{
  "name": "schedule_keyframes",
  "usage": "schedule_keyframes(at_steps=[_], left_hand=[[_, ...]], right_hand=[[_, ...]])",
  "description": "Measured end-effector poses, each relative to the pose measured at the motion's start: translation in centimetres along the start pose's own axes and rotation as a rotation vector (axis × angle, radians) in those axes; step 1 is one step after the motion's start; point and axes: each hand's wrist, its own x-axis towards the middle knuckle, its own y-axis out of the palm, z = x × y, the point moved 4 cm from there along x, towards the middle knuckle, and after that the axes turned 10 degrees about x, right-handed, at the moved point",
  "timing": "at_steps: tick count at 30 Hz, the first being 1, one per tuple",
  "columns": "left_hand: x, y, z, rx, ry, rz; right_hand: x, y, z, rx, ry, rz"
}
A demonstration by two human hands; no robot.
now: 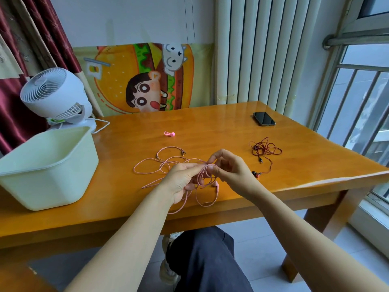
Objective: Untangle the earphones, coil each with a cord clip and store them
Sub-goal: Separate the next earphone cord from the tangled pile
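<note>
Two-handed pinch, left hand (pixel 181 179) and right hand (pixel 230 170) on looped pink earphones (pixel 216 185), glossy wooden table (pixel 210 127)

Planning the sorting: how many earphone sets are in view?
2. The pink earphones are pinched by the left hand and right hand; the dark red earphones lie loose on the table to their right.

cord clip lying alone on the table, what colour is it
The cord clip is pink, clearest in the head view.

Glossy wooden table (pixel 210 123), white radiator (pixel 263 49) far behind, bright barred window (pixel 357 98) right, red curtain (pixel 12 114) left.
</note>
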Motion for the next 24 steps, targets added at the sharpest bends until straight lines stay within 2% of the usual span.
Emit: schedule_keyframes(at_steps=[4, 7, 10, 15, 20, 22, 24], left_hand=[[-0.2, -0.1, -0.2, -0.035, 0.019, -0.029], [-0.3, -0.6, -0.4, -0.031, 0.062, -0.145], [-0.4, -0.9, -1.0, 0.009, 0.165, -0.228], [-0.8, -0.4, -2.5, 0.112, 0.312, -0.279], [-1.2, 0.1, -3.1, 0.227, 0.324, -0.282], [-1.7, 0.6, -3.3, 0.262, 0.31, -0.205], [-2.0, 1.0, -3.5, 0.331, 0.315, -0.127]], right_hand=[[-0.1, -0.4, 0.3, 0.165, 0.041, -0.05], [0.0, -1.1, 0.4, 0.326, 0.091, -0.162], [0.1, -1.8, 0.4, 0.375, 0.169, -0.284], [-0.3, -3.1, 0.8, 0.191, 0.341, -0.377], [-0.6, -3.8, 1.1, -0.224, 0.505, -0.183], [-0.5, -4.2, 1.4, -0.274, 0.478, -0.186], [-0.3, -4.5, 2.0, -0.257, 0.386, -0.267]])
